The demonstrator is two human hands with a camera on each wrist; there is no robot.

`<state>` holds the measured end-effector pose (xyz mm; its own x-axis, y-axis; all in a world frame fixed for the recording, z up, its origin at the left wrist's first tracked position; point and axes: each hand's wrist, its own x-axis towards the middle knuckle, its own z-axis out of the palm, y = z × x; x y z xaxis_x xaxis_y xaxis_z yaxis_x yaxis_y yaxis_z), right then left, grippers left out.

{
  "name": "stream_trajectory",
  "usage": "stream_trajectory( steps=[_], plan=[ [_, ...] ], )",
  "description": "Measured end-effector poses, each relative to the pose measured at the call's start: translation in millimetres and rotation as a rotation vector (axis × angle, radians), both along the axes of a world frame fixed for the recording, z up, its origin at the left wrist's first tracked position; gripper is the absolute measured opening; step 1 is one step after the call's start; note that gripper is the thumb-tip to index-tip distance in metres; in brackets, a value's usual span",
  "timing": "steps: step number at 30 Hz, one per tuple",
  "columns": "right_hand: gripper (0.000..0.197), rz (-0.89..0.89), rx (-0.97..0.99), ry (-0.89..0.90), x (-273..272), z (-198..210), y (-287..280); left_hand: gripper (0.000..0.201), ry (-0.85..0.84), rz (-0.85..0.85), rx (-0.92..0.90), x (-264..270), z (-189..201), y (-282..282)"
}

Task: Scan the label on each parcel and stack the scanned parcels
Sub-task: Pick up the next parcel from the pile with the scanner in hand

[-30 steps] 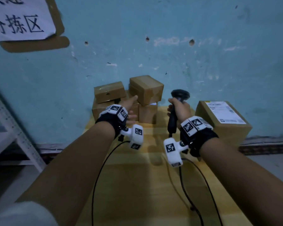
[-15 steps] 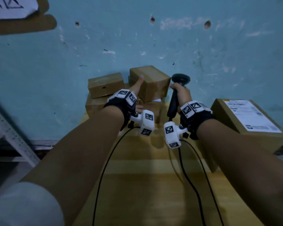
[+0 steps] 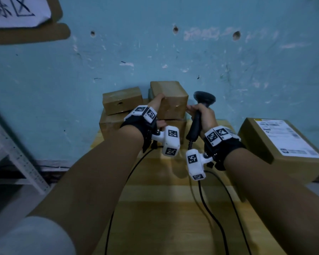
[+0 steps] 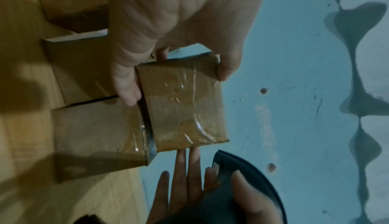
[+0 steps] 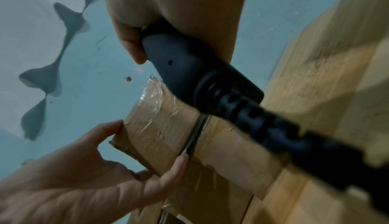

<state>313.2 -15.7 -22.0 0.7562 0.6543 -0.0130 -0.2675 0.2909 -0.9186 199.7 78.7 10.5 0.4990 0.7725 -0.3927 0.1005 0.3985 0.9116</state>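
Note:
Several small taped cardboard parcels are piled against the blue wall at the table's far edge. My left hand (image 3: 157, 105) grips the top parcel (image 3: 171, 100) of the pile, thumb on its near face and fingers over its far edge (image 4: 179, 84). That taped parcel (image 4: 185, 107) sits on a lower parcel (image 4: 94, 136). My right hand (image 3: 199, 112) holds the black scanner (image 3: 204, 97) upright by its handle (image 5: 185, 68). Its straight fingers (image 4: 185, 174) touch the top parcel's right side. A large parcel (image 3: 284, 144) with a white label lies at the right.
Another small parcel (image 3: 122, 103) lies on the pile's left side, close to my left hand. The scanner's black cable (image 3: 212, 214) trails over the wooden table (image 3: 155, 218). A white metal shelf (image 3: 17, 159) stands at the left. The blue wall (image 3: 173, 57) is right behind the pile.
My left hand has reached forward and closed on the top parcel. My right hand has brought the scanner forward until its fingers meet the parcel's right side.

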Motion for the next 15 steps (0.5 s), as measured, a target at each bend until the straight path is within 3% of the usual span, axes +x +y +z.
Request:
stream_trajectory(
  steps=[2, 6, 9, 11, 12, 15],
  plan=[
    [0.013, 0.033, 0.022, -0.017, -10.6, 4.4, -8.2, 0.067, -0.034, 0.015, 0.073, -7.6, 3.3, -4.4],
    [0.015, 0.075, 0.083, -0.041, -33.3, 17.6, -27.5, 0.091, -0.136, 0.144, 0.139, -34.7, 11.9, -21.3],
    [0.015, 0.077, 0.098, -0.068, -51.7, 31.3, -45.0, 0.093, -0.134, 0.218, 0.219, -57.9, 10.3, -34.6],
    [0.015, 0.081, 0.109, -0.066, -65.6, 41.8, -58.5, 0.119, -0.049, 0.230, 0.316, -77.4, 12.4, -48.2],
    [0.015, 0.083, 0.118, -0.070, -73.6, 46.9, -65.8, 0.121, 0.022, 0.218, 0.387, -91.3, 17.2, -61.5],
    [0.010, 0.100, 0.123, -0.088, -97.7, 54.4, -87.7, 0.095, 0.233, 0.196, 0.612, -125.2, 13.3, -86.6]
  ],
)
